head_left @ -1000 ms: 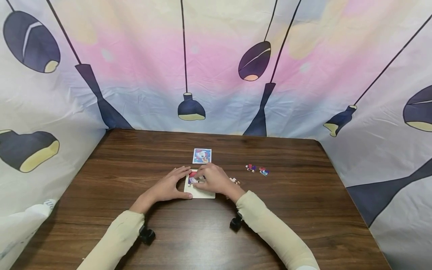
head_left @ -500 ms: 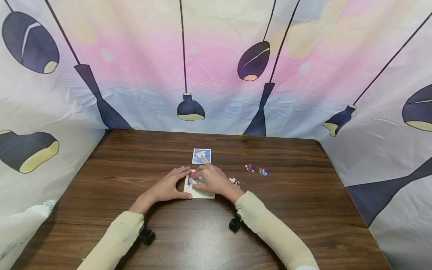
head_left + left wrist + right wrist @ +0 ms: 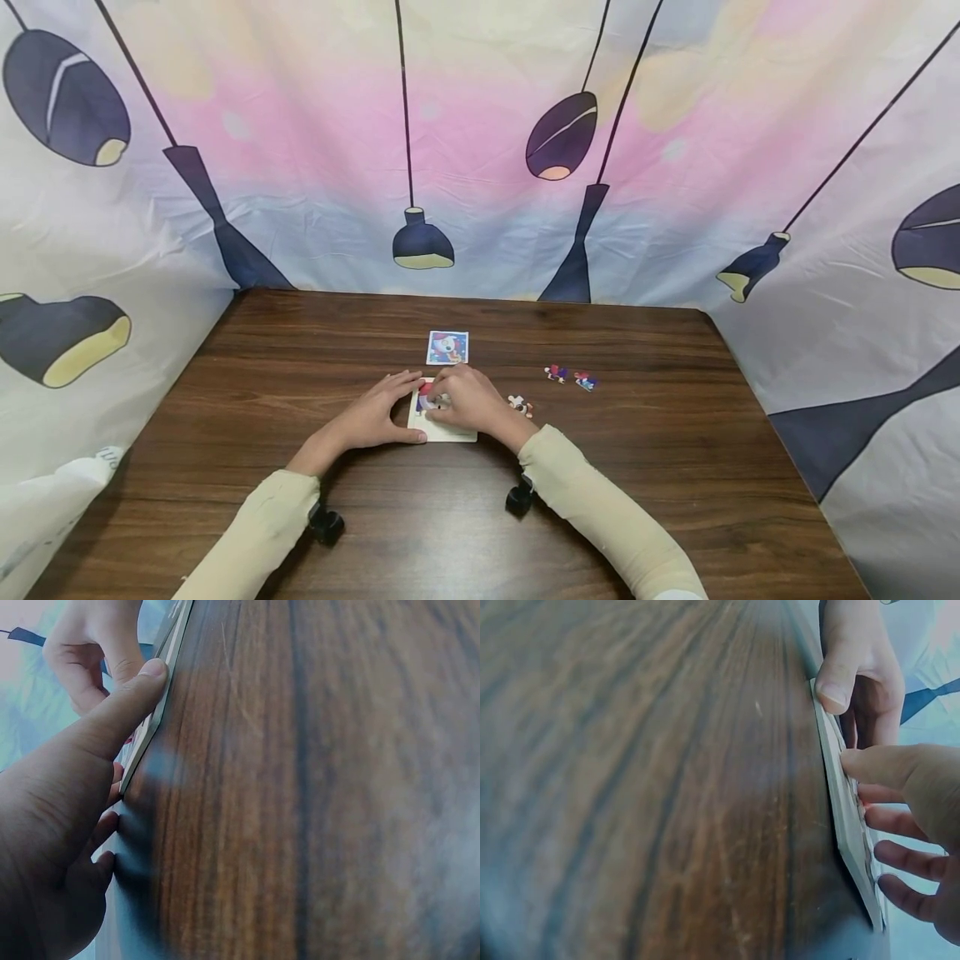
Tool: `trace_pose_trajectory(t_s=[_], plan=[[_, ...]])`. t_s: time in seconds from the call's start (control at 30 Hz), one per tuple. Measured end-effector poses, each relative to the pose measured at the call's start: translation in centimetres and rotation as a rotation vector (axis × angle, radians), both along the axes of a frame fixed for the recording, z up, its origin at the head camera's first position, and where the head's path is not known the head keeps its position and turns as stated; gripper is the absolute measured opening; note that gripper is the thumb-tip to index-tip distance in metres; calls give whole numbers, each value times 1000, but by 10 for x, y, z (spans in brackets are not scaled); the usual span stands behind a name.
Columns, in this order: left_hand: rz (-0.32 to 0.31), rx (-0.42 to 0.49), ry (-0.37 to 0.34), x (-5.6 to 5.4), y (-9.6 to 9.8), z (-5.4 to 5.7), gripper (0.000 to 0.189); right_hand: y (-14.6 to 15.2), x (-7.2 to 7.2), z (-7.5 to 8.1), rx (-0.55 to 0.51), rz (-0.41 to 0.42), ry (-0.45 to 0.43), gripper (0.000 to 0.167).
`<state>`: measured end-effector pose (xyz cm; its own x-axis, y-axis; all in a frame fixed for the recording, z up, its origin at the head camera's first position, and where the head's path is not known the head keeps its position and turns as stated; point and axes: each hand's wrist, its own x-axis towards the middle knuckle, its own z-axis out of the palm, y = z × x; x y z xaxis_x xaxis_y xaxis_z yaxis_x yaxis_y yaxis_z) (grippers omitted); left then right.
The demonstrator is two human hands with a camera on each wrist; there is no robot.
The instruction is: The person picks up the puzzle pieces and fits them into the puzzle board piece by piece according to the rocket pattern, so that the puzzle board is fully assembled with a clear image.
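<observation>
A pale square puzzle board point(image 3: 452, 434) lies flat on the table, with a partly visible red and lilac picture in its upper left. My left hand point(image 3: 377, 412) holds the board at its left side, the thumb on the near edge and the fingers at the far left corner. In the left wrist view that thumb point(image 3: 131, 694) presses on the rim. Over the board, my right hand point(image 3: 471, 398) has its thumb and bent fingers around a light puzzle piece point(image 3: 431, 403), mostly hidden. The right wrist view shows the right thumb point(image 3: 881, 763) touching the board's top.
Right of the board lies a loose brown-and-white puzzle piece group point(image 3: 519, 406). Farther right are a red and purple piece point(image 3: 556, 373) and a blue and red piece point(image 3: 586, 381). Beyond the board is a small picture card point(image 3: 447, 347). A printed cloth hangs behind the table point(image 3: 637, 467).
The light nub seen under my right fingers a second ago has shifted and now blends with the picture. Both hands stay nearly where they were; the view drifts slightly.
</observation>
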<state>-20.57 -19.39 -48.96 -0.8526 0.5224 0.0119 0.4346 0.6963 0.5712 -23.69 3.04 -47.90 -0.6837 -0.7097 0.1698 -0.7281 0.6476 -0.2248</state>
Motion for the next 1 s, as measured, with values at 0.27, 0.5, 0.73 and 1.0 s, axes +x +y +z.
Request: trace_pose_trajectory(t_s=[0.27, 0.5, 0.73, 1.0], plan=[[1, -14, 5, 0, 0, -4, 101, 1, 2, 0, -4, -17, -48, 31], [7, -9, -3, 1, 1, -3, 101, 17, 4, 5, -104, 37, -18, 27], [22, -21, -21, 1, 0, -1, 101, 47, 8, 18, -166, 4, -66, 31], [15, -20, -19, 0, 2, 0, 102, 86, 7, 16, -245, -37, -102, 33]])
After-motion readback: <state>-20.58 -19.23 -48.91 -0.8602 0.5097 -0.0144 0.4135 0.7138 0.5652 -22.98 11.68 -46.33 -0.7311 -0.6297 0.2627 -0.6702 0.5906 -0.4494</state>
